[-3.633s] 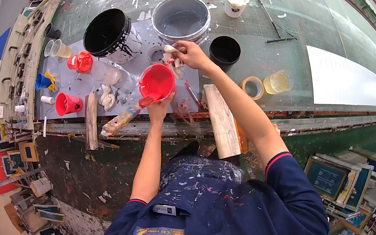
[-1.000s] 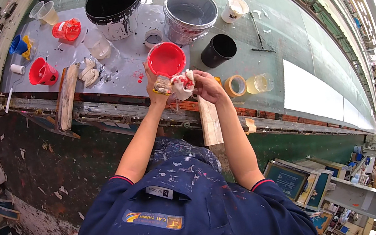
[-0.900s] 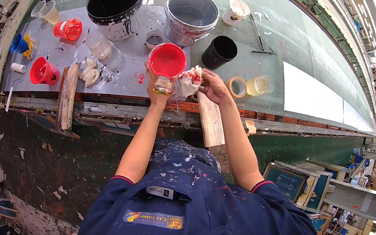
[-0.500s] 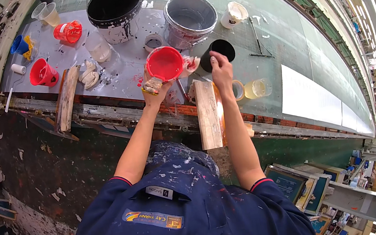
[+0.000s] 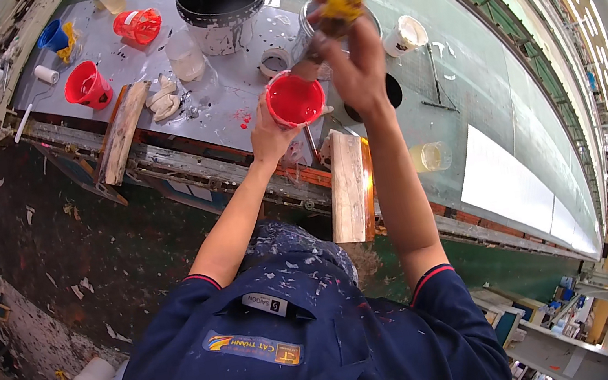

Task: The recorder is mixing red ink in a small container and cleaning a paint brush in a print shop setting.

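The red cup [image 5: 296, 100] stands a little ahead of the person's body, over the near edge of the grey sheet [image 5: 220, 112], with its mouth turned up toward the eye. The left hand [image 5: 270, 133] is wrapped around its left side, so this is the nearer hand; the right hand [image 5: 360, 66] lies up and to the right of the cup, grasping a paddle-like tool [image 5: 336, 18] by its thick, yellow-marked handle. The tool's long axis slants from the handle at upper right down-left to the cup, its tip meeting the far-right part of the rim in this view — whether they touch, the blur hides. Inside, the cup is a bright, glossy red, and its rim is paler and smeared. Just past it sits a small grey ring-shaped container [image 5: 274, 61]; beyond that is a large black-mouthed bucket [image 5: 220, 36] with dark drips down its pale side. A black cup [image 5: 390, 93] shows partly behind the right wrist, and a wooden block [image 5: 347, 187] juts over the table edge between the forearms.
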`<state>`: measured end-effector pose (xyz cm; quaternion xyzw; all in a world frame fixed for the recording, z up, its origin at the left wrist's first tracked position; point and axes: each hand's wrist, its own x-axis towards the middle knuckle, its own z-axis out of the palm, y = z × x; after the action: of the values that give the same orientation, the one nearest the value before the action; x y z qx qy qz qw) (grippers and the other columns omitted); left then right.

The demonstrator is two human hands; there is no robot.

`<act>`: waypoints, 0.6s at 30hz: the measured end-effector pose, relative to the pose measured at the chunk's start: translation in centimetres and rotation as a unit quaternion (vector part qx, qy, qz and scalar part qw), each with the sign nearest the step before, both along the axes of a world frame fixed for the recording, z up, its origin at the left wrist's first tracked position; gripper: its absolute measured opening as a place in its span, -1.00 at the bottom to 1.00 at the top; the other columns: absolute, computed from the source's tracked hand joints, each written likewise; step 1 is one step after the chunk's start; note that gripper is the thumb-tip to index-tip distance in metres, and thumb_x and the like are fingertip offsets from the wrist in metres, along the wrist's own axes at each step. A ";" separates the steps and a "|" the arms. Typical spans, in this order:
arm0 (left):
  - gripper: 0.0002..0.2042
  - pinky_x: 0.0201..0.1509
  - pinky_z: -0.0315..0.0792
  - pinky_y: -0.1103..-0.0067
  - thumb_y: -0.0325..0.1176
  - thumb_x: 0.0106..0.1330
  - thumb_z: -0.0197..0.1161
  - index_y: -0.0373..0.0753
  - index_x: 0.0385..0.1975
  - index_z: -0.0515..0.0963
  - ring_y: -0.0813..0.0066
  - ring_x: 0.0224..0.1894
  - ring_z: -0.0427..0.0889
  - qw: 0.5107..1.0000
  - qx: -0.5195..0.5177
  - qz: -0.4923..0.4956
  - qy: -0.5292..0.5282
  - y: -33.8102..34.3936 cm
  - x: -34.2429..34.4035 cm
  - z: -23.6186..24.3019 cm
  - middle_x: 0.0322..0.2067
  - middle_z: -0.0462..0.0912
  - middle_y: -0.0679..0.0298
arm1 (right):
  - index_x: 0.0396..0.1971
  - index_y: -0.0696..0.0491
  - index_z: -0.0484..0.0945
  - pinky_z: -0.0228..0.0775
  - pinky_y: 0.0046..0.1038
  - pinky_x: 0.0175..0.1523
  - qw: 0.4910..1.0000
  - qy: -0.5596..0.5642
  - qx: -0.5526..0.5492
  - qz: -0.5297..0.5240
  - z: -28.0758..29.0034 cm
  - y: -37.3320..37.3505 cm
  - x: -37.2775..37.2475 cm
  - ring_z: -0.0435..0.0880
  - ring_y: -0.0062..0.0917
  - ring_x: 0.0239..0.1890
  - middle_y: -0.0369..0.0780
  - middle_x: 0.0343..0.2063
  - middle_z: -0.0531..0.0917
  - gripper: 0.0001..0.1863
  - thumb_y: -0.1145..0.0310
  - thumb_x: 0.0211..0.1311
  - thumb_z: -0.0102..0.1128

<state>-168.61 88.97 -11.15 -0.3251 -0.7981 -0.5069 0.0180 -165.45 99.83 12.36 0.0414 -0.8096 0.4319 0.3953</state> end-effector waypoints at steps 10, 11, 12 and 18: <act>0.02 -0.13 0.50 0.35 -0.07 -0.29 0.47 -0.20 0.21 -0.03 0.09 0.06 0.40 1.000 0.008 -0.007 -0.022 0.0 0.4 0.9 0.15 0.22 0.07 | -0.59 0.08 0.29 -0.02 -0.61 -0.69 0.924 -0.006 -0.382 0.022 -5.5 -1.0 -0.5 0.15 -0.67 -0.79 -0.32 -0.78 0.27 -0.78 0.28 0.16 -0.11; -0.01 -0.10 0.47 0.36 -0.11 -0.28 0.47 -0.21 0.20 0.01 0.11 0.05 0.41 0.999 0.013 -0.005 -0.040 -0.1 0.5 1.0 0.10 0.29 0.08 | -0.59 0.08 0.29 -0.02 -0.61 -0.69 0.924 -0.009 -0.383 0.026 -3.9 -1.1 -0.7 0.15 -0.67 -0.79 -0.32 -0.78 0.27 -0.78 0.28 0.16 -0.11; -0.04 -0.07 0.45 0.37 -0.15 -0.28 0.47 -0.22 0.19 0.05 0.13 0.04 0.42 0.998 0.019 -0.004 -0.059 -0.2 0.4 1.1 0.05 0.36 0.08 | -0.56 0.08 0.32 -0.04 -0.65 -0.69 0.923 0.035 -0.383 0.027 -2.0 -1.1 -0.7 0.16 -0.71 -0.78 -0.33 -0.75 0.29 -0.81 0.31 0.16 -0.07; -0.02 -0.07 0.45 0.38 -0.16 -0.27 0.47 -0.22 0.21 0.02 0.12 0.02 0.44 0.998 0.020 -0.004 -0.058 0.2 0.1 1.3 0.08 0.33 0.09 | -0.52 0.09 0.28 0.02 -0.67 -0.70 0.929 0.097 -0.356 0.011 -2.4 -1.0 -0.7 0.21 -0.73 -0.77 -0.36 -0.75 0.30 -0.77 0.27 0.25 -0.08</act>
<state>-168.52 89.15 -9.87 -0.2978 -0.7861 -0.5411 -0.0238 -166.19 98.83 9.93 -0.0513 -0.5599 0.6897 0.4564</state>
